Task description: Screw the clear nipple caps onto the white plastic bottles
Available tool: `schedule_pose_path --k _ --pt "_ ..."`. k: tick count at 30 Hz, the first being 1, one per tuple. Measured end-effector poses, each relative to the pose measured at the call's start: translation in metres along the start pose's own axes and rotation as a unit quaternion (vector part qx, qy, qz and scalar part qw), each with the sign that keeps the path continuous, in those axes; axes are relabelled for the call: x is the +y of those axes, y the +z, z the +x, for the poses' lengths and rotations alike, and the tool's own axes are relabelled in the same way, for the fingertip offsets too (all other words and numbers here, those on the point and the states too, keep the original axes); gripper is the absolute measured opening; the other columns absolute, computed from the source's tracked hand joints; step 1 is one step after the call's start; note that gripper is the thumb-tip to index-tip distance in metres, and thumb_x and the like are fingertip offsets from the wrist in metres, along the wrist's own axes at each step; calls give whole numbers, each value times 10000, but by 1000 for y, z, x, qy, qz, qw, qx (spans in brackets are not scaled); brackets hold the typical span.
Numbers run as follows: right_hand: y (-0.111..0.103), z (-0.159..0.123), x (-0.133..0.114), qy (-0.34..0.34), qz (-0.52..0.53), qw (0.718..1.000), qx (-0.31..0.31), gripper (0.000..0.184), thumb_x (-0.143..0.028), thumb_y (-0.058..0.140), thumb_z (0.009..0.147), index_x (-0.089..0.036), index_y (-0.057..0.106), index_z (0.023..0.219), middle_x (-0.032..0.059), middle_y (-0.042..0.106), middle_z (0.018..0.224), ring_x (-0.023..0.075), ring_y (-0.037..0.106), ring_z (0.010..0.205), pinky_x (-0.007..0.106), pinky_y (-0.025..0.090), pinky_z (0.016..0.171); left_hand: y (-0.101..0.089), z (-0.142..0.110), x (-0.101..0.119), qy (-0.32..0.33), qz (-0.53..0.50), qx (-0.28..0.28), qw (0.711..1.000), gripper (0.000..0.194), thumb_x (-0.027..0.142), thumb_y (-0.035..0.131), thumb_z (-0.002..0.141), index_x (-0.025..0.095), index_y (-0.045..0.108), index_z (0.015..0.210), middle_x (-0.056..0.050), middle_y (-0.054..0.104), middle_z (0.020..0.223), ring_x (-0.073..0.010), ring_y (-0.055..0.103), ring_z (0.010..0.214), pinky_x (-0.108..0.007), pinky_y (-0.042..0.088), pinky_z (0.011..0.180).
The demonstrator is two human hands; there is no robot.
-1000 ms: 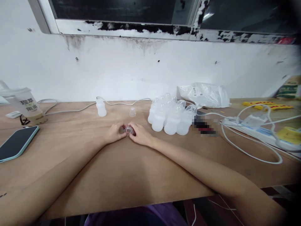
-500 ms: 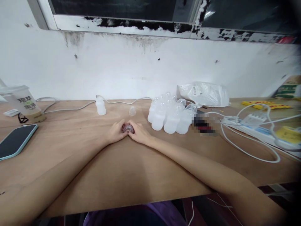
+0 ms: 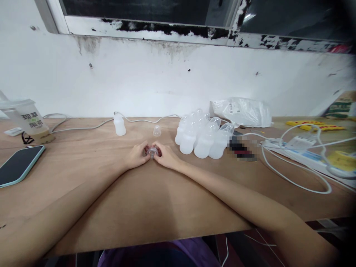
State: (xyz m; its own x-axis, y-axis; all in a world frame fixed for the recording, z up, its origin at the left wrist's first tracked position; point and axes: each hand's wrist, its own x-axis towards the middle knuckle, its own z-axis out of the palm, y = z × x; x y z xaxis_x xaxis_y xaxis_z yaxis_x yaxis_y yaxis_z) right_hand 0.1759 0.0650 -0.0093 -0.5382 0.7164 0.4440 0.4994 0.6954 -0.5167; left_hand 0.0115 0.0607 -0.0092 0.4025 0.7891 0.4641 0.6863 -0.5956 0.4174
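Between the fingertips of both hands is a small clear baby bottle nipple with a round collar [image 3: 152, 152]. My left hand [image 3: 139, 154] grips it from the left with fingers curled. From the right, my right hand [image 3: 165, 154] pinches the same piece, and the two hands nearly meet. The fingers hide part of it. Just beyond them a clear dome-shaped bottle cap [image 3: 157, 130] stands on the table. A white baby bottle without a cap [image 3: 119, 125] is upright behind my left hand. Several frosted baby bottles with clear domed caps [image 3: 202, 142] are grouped to the right.
On the left are a phone [image 3: 19, 165] and a drink cup [image 3: 35, 122]. A white plastic bag [image 3: 243, 111] lies against the wall. White cables loop around a power strip [image 3: 303, 152] at right. The wooden table's [image 3: 144, 207] front edge is close to me.
The nipple piece has tilted slightly between my fingers, and its collar shows a little more. Both hands stay in almost the same place; the view has shifted slightly.
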Motion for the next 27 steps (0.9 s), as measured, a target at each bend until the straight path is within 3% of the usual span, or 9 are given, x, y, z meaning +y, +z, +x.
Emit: schedule_pose_path --k 11,19,27 --pt "2 1 -2 38 0 999 22 171 -135 421 697 -201 437 854 -24 529 666 111 463 572 222 335 553 6 2 0 -43 19 17 999 64 218 485 658 183 437 682 39 520 572 -99 486 504 -209 346 459" --pt "0 2 -2 14 28 997 74 145 -214 375 805 -180 450 925 25 556 782 128 510 694 246 378 656 1 -1 2 -28 -30 64 997 194 328 410 787 182 510 868 -13 628 765 -125 582 657 -226 436 574" --pt "5 1 -1 -6 -25 995 98 129 -224 344 826 -174 453 872 37 541 793 146 494 714 267 368 678 -1 -4 8 -42 47 74 995 195 344 401 791 193 512 845 3 640 741 -118 563 570 -226 409 538"
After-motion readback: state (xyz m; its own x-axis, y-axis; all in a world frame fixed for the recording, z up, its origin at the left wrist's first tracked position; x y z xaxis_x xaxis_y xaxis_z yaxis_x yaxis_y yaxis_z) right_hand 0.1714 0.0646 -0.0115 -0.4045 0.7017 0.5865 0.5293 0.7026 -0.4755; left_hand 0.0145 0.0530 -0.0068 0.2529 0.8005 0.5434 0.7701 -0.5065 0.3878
